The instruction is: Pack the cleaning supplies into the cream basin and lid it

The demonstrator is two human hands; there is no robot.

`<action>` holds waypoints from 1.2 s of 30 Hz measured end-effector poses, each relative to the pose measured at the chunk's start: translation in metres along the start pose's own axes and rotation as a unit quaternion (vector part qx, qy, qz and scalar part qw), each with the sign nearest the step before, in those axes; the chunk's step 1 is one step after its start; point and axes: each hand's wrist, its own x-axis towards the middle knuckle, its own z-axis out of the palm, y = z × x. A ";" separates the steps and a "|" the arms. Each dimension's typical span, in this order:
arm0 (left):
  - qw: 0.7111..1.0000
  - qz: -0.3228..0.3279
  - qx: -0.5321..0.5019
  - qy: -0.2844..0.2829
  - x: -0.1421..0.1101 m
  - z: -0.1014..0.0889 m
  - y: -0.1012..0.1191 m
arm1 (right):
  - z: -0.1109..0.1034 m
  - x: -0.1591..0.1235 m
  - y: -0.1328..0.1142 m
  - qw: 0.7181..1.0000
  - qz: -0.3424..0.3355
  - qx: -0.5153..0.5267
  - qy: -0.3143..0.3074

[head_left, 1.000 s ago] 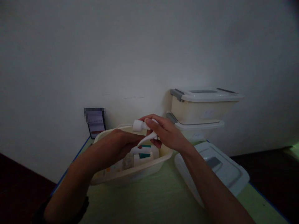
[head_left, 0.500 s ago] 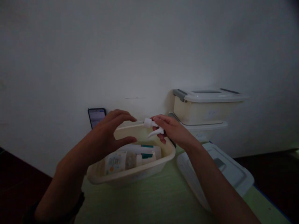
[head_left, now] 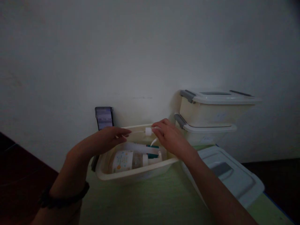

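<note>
My right hand (head_left: pixel 167 134) grips a white trigger spray head (head_left: pixel 148 131) by its body, with the curved trigger hanging down. A thin tube (head_left: pixel 138 132) runs left from its collar toward my left hand (head_left: pixel 119 136), whose thumb and fingers are closed around the tube's far end. Both hands are over an open cream plastic bin (head_left: pixel 138 173). Inside it lies a clear pump bottle (head_left: pixel 123 161) with a white label, on its side. Behind that bottle is a white bottle (head_left: pixel 137 147) with green bands, also lying down.
A phone (head_left: pixel 104 118) leans on the wall behind the bin's left end. Two lidded storage boxes (head_left: pixel 211 114) are stacked at the right, against the wall. A pale lid (head_left: pixel 241 184) lies on the green table (head_left: pixel 140 200) near its right edge.
My left hand has closed from a wide-open grasp onto the tube's end. Both hands and the spray head are lower, nearer the bin. The view has shifted slightly left.
</note>
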 end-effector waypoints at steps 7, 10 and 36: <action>0.999 -0.027 0.029 0.011 0.008 0.008 0.005 | 0.003 -0.004 -0.004 0.990 -0.065 -0.087 -0.094; 0.999 -0.022 0.037 -0.022 0.008 0.011 0.006 | 0.002 -0.003 -0.004 0.975 -0.100 -0.099 -0.169; 0.981 0.031 0.087 0.170 -0.008 0.032 -0.003 | -0.010 -0.014 0.034 0.983 -0.137 0.121 -0.013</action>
